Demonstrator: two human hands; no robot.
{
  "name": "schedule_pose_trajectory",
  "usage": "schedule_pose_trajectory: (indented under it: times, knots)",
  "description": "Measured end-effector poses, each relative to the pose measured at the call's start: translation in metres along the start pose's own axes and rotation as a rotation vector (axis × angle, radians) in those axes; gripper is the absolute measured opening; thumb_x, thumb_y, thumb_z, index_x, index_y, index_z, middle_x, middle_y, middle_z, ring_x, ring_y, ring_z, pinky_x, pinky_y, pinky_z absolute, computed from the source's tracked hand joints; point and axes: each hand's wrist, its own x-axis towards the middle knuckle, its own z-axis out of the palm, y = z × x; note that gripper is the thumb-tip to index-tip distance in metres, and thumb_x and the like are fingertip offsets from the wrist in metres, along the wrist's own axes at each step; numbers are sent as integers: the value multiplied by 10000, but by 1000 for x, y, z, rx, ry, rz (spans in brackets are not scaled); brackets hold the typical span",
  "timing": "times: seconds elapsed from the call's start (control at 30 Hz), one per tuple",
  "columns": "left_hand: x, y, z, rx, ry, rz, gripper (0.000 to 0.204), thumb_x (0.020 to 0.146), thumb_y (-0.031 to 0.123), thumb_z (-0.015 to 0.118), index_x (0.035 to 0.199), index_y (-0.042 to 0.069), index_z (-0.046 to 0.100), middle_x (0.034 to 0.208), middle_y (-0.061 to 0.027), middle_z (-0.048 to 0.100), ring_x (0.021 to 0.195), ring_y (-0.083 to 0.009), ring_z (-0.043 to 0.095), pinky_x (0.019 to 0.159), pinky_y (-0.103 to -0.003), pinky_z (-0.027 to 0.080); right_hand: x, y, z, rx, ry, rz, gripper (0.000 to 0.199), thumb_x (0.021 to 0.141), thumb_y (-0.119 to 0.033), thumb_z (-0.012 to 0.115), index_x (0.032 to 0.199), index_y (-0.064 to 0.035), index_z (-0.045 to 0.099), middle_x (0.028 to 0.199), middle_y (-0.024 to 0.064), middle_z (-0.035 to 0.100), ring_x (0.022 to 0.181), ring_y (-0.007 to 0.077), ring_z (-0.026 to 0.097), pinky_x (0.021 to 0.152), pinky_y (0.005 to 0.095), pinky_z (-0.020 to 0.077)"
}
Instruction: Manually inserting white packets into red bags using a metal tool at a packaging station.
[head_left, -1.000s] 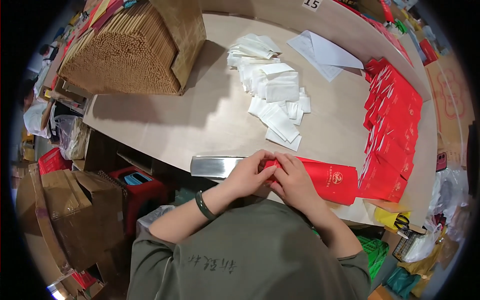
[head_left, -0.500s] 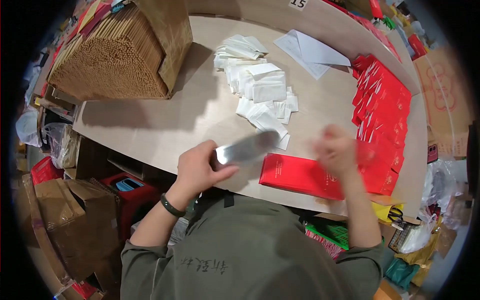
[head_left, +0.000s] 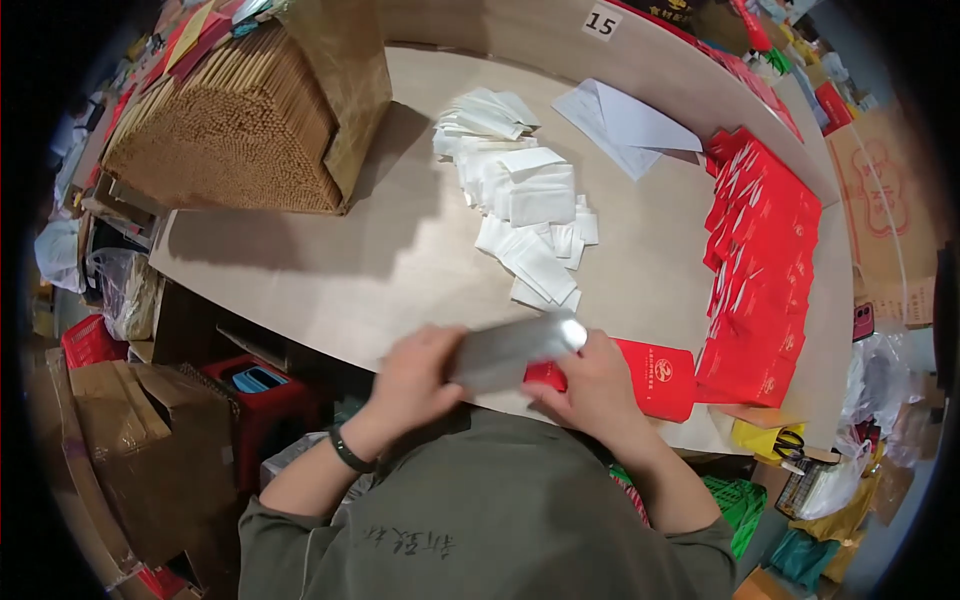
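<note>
My left hand [head_left: 418,372] is closed round one end of a flat, shiny silver metal piece [head_left: 505,354], blurred by motion. The metal piece points right, over the near edge of the table. My right hand [head_left: 596,388] is at its far end, the thumb stretched to the left. Whether its fingers hold anything is hidden. Under and beside the right hand lies a stack of red printed paper sleeves [head_left: 664,380]. Beyond the hands spreads a loose pile of small white paper packets [head_left: 540,188].
Many filled red sleeves [head_left: 765,260] overlap in a row at the right. A large brown bag of wooden sticks [head_left: 225,150] stands at the back left. A folded white sheet [head_left: 630,130] lies near the curved back wall. Scissors [head_left: 790,442] are at the right edge.
My right hand has come left and nearer, from above the red sleeves to the metal piece's end. My left hand has shifted right and nearer with the metal piece, which is now more level.
</note>
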Motion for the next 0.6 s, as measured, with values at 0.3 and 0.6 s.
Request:
schedule_pose_trajectory:
  times: [0.3, 0.6]
  knots:
    - [-15, -25, -13, 93, -41, -43, 670, 671, 187, 846, 1278, 96, 576, 972, -129, 625, 852, -321, 641, 738, -386, 525, 24, -6, 38, 4, -212, 401, 297, 924, -287, 595, 784, -26, 614, 674, 163, 631, 693, 383, 636, 637, 489, 494]
    - [44, -23, -7, 90, -246, 348, 685, 729, 358, 837, 1281, 83, 538, 1049, -158, 615, 956, -374, 602, 801, -421, 488, 23, -24, 43, 170, -129, 380, 239, 863, -241, 640, 783, -16, 632, 689, 185, 635, 699, 383, 641, 646, 460, 499]
